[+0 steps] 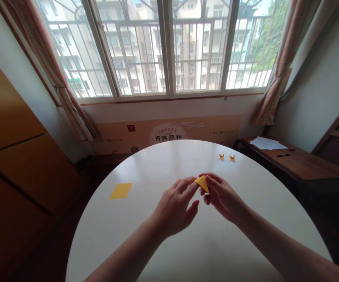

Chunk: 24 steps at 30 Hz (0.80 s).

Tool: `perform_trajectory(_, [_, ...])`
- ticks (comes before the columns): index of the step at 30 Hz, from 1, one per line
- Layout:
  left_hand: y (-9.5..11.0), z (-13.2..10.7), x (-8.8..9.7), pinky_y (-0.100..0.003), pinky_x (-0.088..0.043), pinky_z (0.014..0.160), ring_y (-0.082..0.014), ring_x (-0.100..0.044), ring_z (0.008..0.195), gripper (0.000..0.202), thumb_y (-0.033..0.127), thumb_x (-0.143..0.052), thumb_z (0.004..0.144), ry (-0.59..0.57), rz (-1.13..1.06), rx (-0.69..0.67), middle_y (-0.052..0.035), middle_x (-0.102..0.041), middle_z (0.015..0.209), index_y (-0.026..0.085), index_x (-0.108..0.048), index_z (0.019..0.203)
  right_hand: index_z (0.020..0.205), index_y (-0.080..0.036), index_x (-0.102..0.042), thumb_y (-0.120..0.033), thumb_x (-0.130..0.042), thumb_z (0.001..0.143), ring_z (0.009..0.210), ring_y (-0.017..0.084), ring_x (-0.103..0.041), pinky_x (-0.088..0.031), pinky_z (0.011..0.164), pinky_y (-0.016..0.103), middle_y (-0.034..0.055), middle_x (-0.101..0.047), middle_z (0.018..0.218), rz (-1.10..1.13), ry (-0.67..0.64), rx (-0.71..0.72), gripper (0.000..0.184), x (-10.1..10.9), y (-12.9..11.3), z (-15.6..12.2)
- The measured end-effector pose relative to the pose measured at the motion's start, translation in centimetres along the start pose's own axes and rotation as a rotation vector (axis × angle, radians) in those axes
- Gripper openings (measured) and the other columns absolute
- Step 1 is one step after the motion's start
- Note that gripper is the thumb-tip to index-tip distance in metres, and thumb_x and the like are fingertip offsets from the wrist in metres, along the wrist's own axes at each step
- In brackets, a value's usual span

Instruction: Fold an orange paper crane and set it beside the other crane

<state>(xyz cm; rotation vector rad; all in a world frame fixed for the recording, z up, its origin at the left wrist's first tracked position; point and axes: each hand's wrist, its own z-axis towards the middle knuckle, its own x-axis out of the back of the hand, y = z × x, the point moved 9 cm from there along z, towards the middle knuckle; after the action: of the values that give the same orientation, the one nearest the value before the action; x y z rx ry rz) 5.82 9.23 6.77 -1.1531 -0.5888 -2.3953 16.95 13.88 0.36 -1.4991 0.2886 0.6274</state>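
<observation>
A small yellow piece of origami paper (202, 183), folded to a triangle, is held above the middle of the white table (169, 258). My right hand (220, 196) pinches it between thumb and fingers at its right side. My left hand (178, 205) reaches it from the left; its fingertips touch the left corner, and its thumb stands apart below. Flat on the table to the left lies a yellow paper sheet (121, 191). Towards the far right stand two small folded paper figures, an orange-yellow one (221, 157) and a similar one (232, 158) beside it.
The round table's far edge faces a barred window (169, 51) with curtains at both sides. A brown wooden bench (304, 160) with white papers (267, 143) stands at the right. A wooden cabinet (13, 176) is at the left. A printed box (166, 129) is behind the table.
</observation>
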Motion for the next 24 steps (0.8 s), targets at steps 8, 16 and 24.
perform_trajectory(8, [0.3,0.1,-0.2,-0.044,-0.056,0.091,-0.028,-0.058,0.113,0.058,0.012,-0.059,0.083,-0.019,-0.033,-0.004,-0.0116,-0.059,0.13,0.022,-0.045,0.139,0.094,-0.019,-0.074,-0.04,-0.079,0.08,0.057,0.009,-0.052,-0.045,0.046,0.017,0.0003,-0.061,0.068,-0.02,-0.059,-0.006,0.026,-0.3,0.1,0.0])
perform_trajectory(16, [0.1,0.1,-0.1,-0.043,-0.056,0.091,-0.0261,-0.061,0.109,0.051,0.011,-0.057,0.082,-0.006,-0.135,0.042,-0.0096,-0.063,0.124,0.024,-0.051,0.131,0.09,-0.018,-0.073,-0.042,-0.079,0.079,0.053,0.008,-0.049,-0.044,0.045,0.018,-0.0001,-0.06,0.066,-0.033,-0.057,-0.057,0.027,-0.5,0.3,-0.1])
perform_trajectory(24, [-0.5,-0.1,0.0,-0.03,-0.06,0.07,-0.0211,-0.067,0.1,0.042,0.01,-0.055,0.085,0.052,-0.222,0.097,-0.0089,-0.065,0.122,0.023,-0.056,0.125,0.084,-0.018,-0.072,-0.038,-0.078,0.08,0.06,0.009,-0.051,-0.042,0.045,0.014,0.0006,-0.061,0.072,0.081,-0.057,-0.118,0.021,-0.7,1.1,-0.2])
